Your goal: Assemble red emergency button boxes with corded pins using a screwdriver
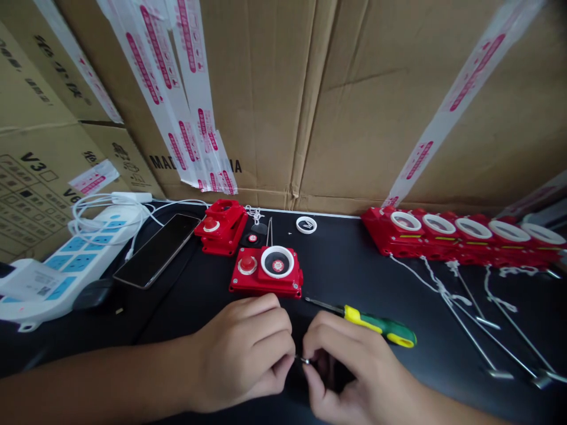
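Note:
My left hand (252, 348) and my right hand (349, 360) are close together at the front of the black table, thumbs and forefingers pinched. Between their fingertips shows a small, thin metal piece (305, 359) with a shiny end; the fingers hide most of it. Just beyond my left hand lies a red box (266, 289) with a red button and a white ring around a dark window. A screwdriver (376, 324) with a green and yellow handle rests behind my right hand, its shaft pointing left.
Several red boxes (460, 236) stand in a row at the right, with corded metal hammers (476, 342) before them. Another red box (221, 227) and a white ring (306, 225) lie farther back. A phone (159, 251) and power strip (84, 254) are left; cardboard (266, 106) walls the back.

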Demonstrator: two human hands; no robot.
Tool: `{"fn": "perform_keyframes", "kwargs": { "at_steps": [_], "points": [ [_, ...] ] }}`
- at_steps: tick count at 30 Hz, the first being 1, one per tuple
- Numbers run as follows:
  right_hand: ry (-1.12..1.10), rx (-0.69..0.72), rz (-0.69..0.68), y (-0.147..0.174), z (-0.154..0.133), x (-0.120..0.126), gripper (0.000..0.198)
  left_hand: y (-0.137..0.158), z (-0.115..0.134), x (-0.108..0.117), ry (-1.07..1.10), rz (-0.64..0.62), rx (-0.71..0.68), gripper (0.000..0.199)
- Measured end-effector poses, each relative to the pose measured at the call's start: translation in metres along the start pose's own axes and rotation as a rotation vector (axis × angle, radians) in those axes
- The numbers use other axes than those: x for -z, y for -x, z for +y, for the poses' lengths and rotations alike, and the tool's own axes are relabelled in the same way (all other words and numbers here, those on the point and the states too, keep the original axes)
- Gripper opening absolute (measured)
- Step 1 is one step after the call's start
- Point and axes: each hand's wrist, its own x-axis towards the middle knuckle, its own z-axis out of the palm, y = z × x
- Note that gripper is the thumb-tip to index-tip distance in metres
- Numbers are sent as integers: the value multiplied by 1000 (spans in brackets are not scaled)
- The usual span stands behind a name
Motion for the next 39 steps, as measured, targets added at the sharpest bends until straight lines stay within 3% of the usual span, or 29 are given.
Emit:
{"fn": "perform_keyframes", "kwargs": {
  "at_steps": [3,7,12,15,18,20,23,29,31,34,39],
  "points": [
    [-62,16,46,2,-5,4,19,0,0,2,44,7,19,15],
    [39,16,58,-17,1,37,15,1,-2,6,-28,-42,-43,16],
    [372,-51,88,-82,62,75,7,4,-4,10,-118,-145,-106,16],
    [444,-57,5,-117,101,70,8,5,-6,12,-120,-131,-102,12],
    [470,-41,-118,-134,115,54,24,3,-9,14,-92,-85,-86,10],
    [471,-35,-134,-136,113,50,27,2,-10,16,-61,-66,-87,8],
    [459,-43,-55,-128,103,61,15,0,-11,18,-26,-45,-82,6],
    [354,-118,64,-78,62,84,15,-1,-9,19,79,-4,-29,8],
    [284,-112,19,-57,38,77,16,-1,-8,20,126,-20,-5,9],
    [52,-30,-153,-32,6,63,14,2,-8,22,144,-39,-18,11],
    [181,165,-233,-15,-6,51,17,4,-10,23,123,-26,-15,8]
  ]
}}
